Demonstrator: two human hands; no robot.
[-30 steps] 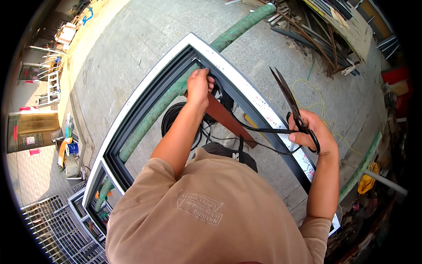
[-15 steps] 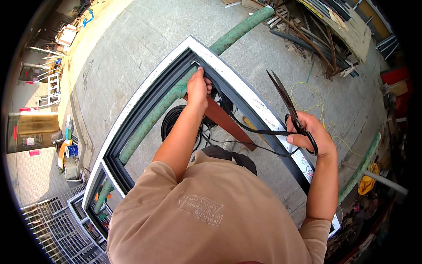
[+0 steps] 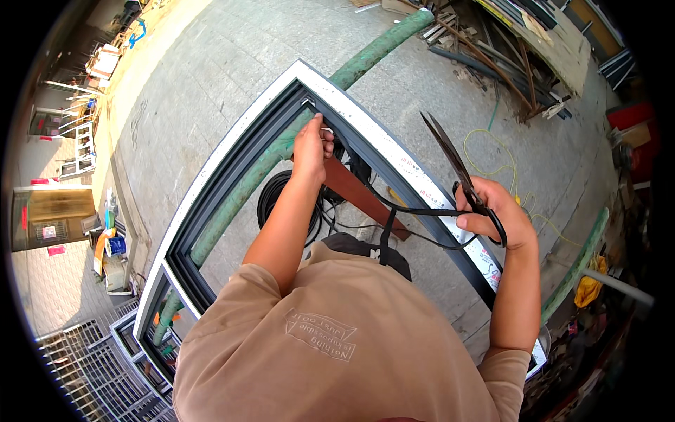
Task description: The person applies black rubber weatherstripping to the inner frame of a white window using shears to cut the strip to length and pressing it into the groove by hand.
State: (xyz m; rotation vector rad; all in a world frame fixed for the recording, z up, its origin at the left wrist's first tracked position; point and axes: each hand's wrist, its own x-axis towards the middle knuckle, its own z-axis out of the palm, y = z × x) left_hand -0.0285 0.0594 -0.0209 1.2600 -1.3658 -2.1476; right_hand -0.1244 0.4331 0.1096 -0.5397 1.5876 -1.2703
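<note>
A window frame [image 3: 377, 118], white-faced with dark grooved inner edges, lies in front of me. Near its far corner, my left hand [image 3: 310, 149] is closed, thumb and fingers pinching a black rubber strip [image 3: 420, 211] against the inner groove. From there the strip sags along the right side of the frame to my right hand [image 3: 500, 214]. That hand grips dark scissors [image 3: 448, 149] by the handles, blades pointing up and away, with the strip passing under the thumb. The part of the strip inside my left fingers is hidden.
Green pipes [image 3: 383, 49] support the frame. Below its opening are a coil of black strip [image 3: 273, 197] and a reddish-brown board [image 3: 351, 188]. Scrap wood and metal [image 3: 492, 70] lie at the far right, a yellow cord [image 3: 515, 162] on the floor, metal grating [image 3: 91, 359] at near left.
My left hand has slid slightly back from the frame's far corner, toward me. A hanging piece of black strip now shows over the board. My right hand still holds the scissors, almost unmoved.
</note>
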